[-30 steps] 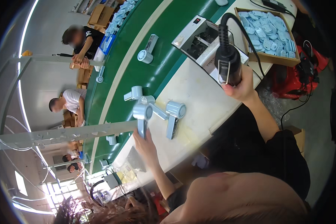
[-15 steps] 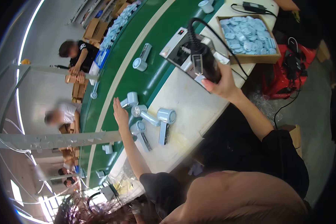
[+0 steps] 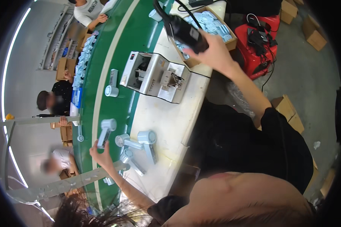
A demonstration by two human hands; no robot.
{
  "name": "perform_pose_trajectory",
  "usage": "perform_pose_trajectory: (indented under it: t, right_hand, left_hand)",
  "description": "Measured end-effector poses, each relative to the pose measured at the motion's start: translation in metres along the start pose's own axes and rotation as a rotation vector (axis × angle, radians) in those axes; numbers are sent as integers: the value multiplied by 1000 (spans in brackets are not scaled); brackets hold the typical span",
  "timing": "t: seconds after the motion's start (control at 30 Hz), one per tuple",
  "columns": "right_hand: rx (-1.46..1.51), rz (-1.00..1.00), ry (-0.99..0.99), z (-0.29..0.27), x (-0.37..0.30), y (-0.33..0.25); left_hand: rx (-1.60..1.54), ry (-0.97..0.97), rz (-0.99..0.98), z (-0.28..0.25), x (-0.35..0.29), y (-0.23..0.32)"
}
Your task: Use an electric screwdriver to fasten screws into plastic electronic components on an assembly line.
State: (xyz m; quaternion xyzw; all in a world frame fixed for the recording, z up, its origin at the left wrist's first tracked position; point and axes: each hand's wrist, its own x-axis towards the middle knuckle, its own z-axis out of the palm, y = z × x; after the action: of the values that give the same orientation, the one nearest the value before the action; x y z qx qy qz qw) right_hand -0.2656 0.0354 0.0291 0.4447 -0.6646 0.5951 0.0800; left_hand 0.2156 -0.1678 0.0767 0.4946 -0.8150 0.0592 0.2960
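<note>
My left hand [image 3: 100, 153] grips the handle of a light-blue, hair-dryer-shaped device [image 3: 106, 130] and holds it over the edge of the green conveyor belt [image 3: 121, 41]. Three more such devices [image 3: 149, 145] lie on the white table [image 3: 166, 117] just right of that hand. My right hand [image 3: 216, 51] is raised at the far right, closed around a black corded tool [image 3: 185, 30] above a cardboard box of light-blue parts [image 3: 212, 22]. A silver machine [image 3: 155, 77] stands on the table between my hands.
Another light-blue device [image 3: 111, 85] lies on the belt. Other people [image 3: 55, 100] work on the belt's far side among cardboard boxes. A grey metal frame bar [image 3: 64, 181] crosses at lower left. A red unit with cables [image 3: 257, 45] and cartons [image 3: 288, 111] sit on the floor at right.
My left hand laid one light-blue device on the table, reached to the belt, and now holds another. My right hand carried the black tool away from the silver machine toward the parts box.
</note>
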Motion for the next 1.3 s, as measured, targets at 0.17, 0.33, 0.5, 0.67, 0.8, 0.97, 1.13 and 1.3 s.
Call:
perform_pose_trajectory:
  t: [0.17,0.33,0.5,0.67,0.8,0.97,1.13,1.3]
  right_hand:
    - [-399,2,-372,-8,39,20]
    - [-635,-172,-465,-7,38,38]
    - [-707,-185,-448,18,40,46]
    - [-358,-169,-325,6,44,15]
    - [291,237,-630,-18,26,-40]
    - [629,284,-945,12,-12,-100]
    - [334,346,-1035,25,-20,-104]
    - [118,61,-1015,34,-31,-102]
  left_hand:
    - [-961,452,-423,-5,-42,70]
    - [-1522,382,-294,7,-68,171]
    - [-1322,444,-227,48,-92,240]
    - [-1452,216,-184,88,-85,270]
    - [-1440,101,-159,104,-81,288]
    - [-1434,80,-148,125,-96,270]
    - [-1382,184,-34,116,-93,270]
    - [-1373,74,-112,111,-97,265]
